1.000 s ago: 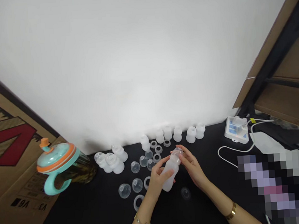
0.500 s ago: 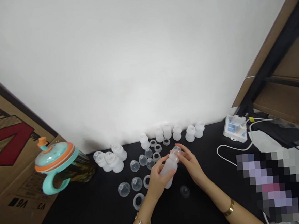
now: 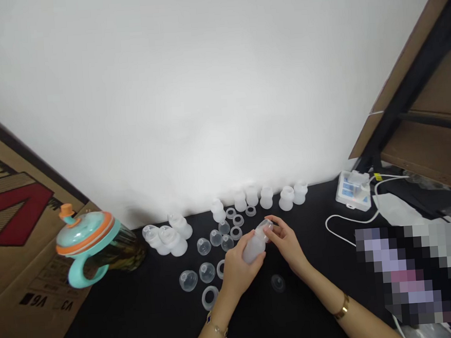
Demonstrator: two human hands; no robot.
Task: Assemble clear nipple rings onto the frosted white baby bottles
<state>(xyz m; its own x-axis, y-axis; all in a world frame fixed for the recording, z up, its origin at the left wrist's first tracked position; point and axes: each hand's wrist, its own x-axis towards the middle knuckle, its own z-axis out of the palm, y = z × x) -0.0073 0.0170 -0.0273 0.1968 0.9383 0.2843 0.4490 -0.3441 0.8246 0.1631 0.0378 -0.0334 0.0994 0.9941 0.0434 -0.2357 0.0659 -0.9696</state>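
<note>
My left hand (image 3: 238,270) grips the body of a frosted white plastic bottle (image 3: 254,246), tilted with its top to the upper right. My right hand (image 3: 287,243) pinches the clear cap (image 3: 267,225) at the bottle's top. Both hands are over a black table (image 3: 143,319). Clear dome caps (image 3: 207,271) and white rings (image 3: 210,297) lie just left of my left hand. One more clear cap (image 3: 278,282) lies below my right wrist.
A row of white bottles (image 3: 266,197) stands along the white wall, with more bottles (image 3: 168,240) lying to the left. A teal and orange lidded jug (image 3: 92,245) and cardboard boxes (image 3: 17,225) are at left. A white device (image 3: 353,193) with cable sits at right.
Both hands with the bottle have shifted slightly up and away. The bottle is tipped a little more toward horizontal, and my left hand covers more of its body.
</note>
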